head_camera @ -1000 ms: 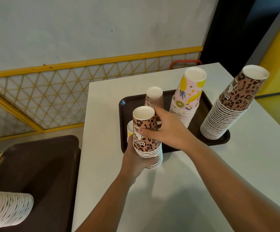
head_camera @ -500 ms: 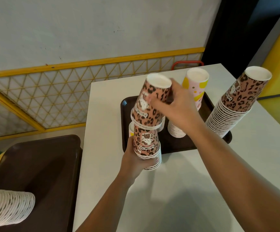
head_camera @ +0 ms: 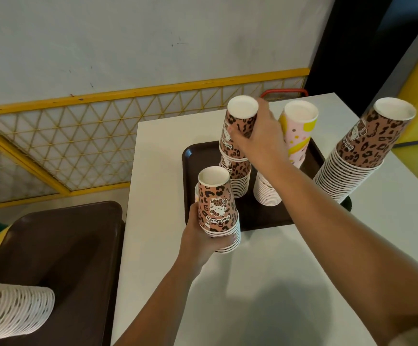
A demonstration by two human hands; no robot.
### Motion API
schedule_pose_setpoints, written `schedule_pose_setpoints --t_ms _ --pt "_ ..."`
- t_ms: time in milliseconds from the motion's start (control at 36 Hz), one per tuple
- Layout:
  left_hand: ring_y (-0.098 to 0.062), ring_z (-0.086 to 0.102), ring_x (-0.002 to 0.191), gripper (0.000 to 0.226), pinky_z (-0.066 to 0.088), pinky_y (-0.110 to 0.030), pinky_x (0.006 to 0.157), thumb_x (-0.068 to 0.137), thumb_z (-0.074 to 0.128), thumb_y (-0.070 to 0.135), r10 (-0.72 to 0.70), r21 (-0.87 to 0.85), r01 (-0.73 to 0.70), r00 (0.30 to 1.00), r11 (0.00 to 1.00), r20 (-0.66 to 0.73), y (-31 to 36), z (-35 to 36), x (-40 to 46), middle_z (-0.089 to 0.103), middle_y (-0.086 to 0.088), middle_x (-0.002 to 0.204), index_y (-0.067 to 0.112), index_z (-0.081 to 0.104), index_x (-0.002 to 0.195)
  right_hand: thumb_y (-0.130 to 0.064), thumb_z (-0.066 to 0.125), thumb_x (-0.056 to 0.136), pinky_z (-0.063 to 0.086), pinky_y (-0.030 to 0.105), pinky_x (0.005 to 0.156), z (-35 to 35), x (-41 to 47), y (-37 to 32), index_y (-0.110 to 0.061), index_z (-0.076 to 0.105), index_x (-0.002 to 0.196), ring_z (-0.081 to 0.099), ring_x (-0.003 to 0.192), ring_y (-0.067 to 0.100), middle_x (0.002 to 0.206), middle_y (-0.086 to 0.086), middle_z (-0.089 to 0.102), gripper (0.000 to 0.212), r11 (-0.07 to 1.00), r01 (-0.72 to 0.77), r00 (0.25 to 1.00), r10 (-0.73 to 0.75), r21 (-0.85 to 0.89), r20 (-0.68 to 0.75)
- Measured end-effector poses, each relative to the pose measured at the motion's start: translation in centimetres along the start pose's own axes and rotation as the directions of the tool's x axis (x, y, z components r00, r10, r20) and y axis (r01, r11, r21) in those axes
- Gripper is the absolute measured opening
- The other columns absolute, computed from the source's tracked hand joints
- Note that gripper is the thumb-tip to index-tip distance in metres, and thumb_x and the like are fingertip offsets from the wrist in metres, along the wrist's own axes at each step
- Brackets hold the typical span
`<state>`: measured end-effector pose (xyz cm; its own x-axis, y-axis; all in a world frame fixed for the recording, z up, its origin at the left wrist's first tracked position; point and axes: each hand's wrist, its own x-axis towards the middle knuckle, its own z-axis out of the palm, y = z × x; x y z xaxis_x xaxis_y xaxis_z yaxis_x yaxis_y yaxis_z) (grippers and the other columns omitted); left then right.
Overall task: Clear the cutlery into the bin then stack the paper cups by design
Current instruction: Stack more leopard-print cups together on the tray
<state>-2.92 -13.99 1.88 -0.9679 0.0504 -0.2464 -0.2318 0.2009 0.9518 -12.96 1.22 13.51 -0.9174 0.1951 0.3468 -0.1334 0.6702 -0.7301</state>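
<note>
A dark brown tray (head_camera: pixel 190 156) sits on the white table (head_camera: pixel 265 283), reaching toward the table's far edge. On the tray stand three upside-down stacks: a leopard-print stack (head_camera: pixel 238 181) near its left edge, a pink-and-yellow stack (head_camera: pixel 296 136) around the middle, and a tall leopard-print stack (head_camera: pixel 352 168) leaning over its right edge. The right hand (head_camera: pixel 258 138) wraps its fingers around a single leopard-print cup (head_camera: pixel 238 131), holding it tilted over the left stack, its rim just meeting the top of that stack. The left hand (head_camera: pixel 200 236) grips a fourth, short stack of leopard-print cups (head_camera: pixel 218 211) by the tray's near-left corner, over the table. A pale cup edge peeks out behind it; I cannot tell its design. Left of the table, a dark brown bin lid (head_camera: pixel 60 245) carries a white cup stack (head_camera: pixel 10 310) lying on its side.
</note>
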Motion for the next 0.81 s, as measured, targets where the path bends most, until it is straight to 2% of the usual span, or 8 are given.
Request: schedule_pose_setpoints --t_ms 167,222,306,361,417,472,583,806 --pt "-0.011 0.060 0.112 0.094 0.050 -0.044 0.098 0.031 0.086 0.040 -0.001 -0.019 0.001 1.000 1.000 0.004 0.1 0.0 0.1 0.063 0.013 0.118 0.045 0.044 0.115 -0.029 0.064 0.085 0.031 0.033 0.106 0.9 -0.7 1.2 -0.010 0.011 0.147 0.036 0.134 0.024 0.146 0.009 0.037 0.084 0.991 -0.055 0.982 0.075 -0.119 0.174" --pt "-0.011 0.060 0.111 0.093 0.050 -0.044 0.098 0.032 0.087 0.040 0.005 -0.017 -0.005 1.000 1.000 0.005 0.2 0.0 0.1 0.064 0.013 0.117 0.045 0.044 0.115 -0.031 0.064 0.085 0.030 0.030 0.106 0.6 -1.4 1.0 -0.011 0.019 0.146 0.035 0.134 0.021 0.147 0.008 0.036 0.079 0.998 -0.021 0.992 0.028 -0.061 0.120" --pt "-0.008 0.061 0.109 0.092 0.051 -0.041 0.097 0.032 0.087 0.039 0.010 -0.017 -0.010 1.000 1.000 0.005 0.2 0.0 0.1 0.064 0.016 0.115 0.047 0.045 0.114 -0.036 0.063 0.085 0.039 0.028 0.103 -0.1 -2.8 0.5 -0.012 0.036 0.139 0.046 0.125 0.013 0.138 0.005 0.046 0.065 0.987 0.049 0.995 -0.062 0.156 0.082" --pt "-0.004 0.061 0.107 0.091 0.051 -0.035 0.094 0.033 0.087 0.039 0.008 -0.026 -0.008 1.000 1.000 0.014 0.3 0.1 0.1 0.065 0.018 0.113 0.047 0.045 0.114 -0.043 0.063 0.083 0.044 0.028 0.100 -0.6 -3.8 0.1 -0.016 0.041 0.136 0.049 0.120 0.006 0.134 0.001 0.052 0.064 0.973 0.018 0.976 -0.067 0.230 0.208" --pt "0.003 0.062 0.101 0.089 0.051 -0.027 0.087 0.033 0.086 0.039 0.002 -0.035 -0.001 1.000 0.999 0.021 0.4 0.2 0.0 0.066 0.022 0.107 0.046 0.046 0.111 -0.051 0.064 0.077 0.044 0.027 0.099 -1.0 -4.5 -0.1 -0.020 0.042 0.134 0.051 0.117 0.003 0.132 -0.003 0.054 0.068 0.983 -0.014 0.924 -0.058 0.185 0.378" --pt "0.006 0.062 0.096 0.085 0.049 -0.022 0.082 0.031 0.085 0.040 -0.005 -0.037 0.006 1.000 0.999 0.017 0.6 0.3 0.0 0.067 0.025 0.101 0.043 0.048 0.108 -0.051 0.069 0.073 0.046 0.024 0.095 -1.1 -5.3 0.0 -0.022 0.046 0.131 0.054 0.112 0.004 0.127 -0.006 0.057 0.069 0.991 0.019 0.882 -0.078 0.131 0.466" --pt "0.007 0.062 0.097 0.084 0.050 -0.023 0.083 0.030 0.084 0.042 -0.007 -0.019 0.007 1.000 1.000 0.013 0.7 0.4 -0.1 0.065 0.020 0.104 0.043 0.047 0.105 -0.038 0.074 0.074 0.043 0.011 0.079 -0.7 -6.5 0.1 -0.023 0.053 0.120 0.054 0.096 0.001 0.109 -0.010 0.061 0.054 0.989 0.049 0.872 -0.111 0.141 0.476" --pt "-0.008 0.062 0.109 0.094 0.050 -0.044 0.097 0.034 0.087 0.038 0.018 -0.030 -0.018 1.000 0.999 0.015 0.4 0.4 -0.3 0.066 0.014 0.115 0.040 0.048 0.120 -0.033 0.073 0.074 0.044 0.010 0.073 -0.9 -6.6 -0.3 -0.021 0.056 0.114 0.056 0.092 0.002 0.099 -0.011 0.060 0.045 0.980 0.053 0.920 -0.124 0.194 0.373"
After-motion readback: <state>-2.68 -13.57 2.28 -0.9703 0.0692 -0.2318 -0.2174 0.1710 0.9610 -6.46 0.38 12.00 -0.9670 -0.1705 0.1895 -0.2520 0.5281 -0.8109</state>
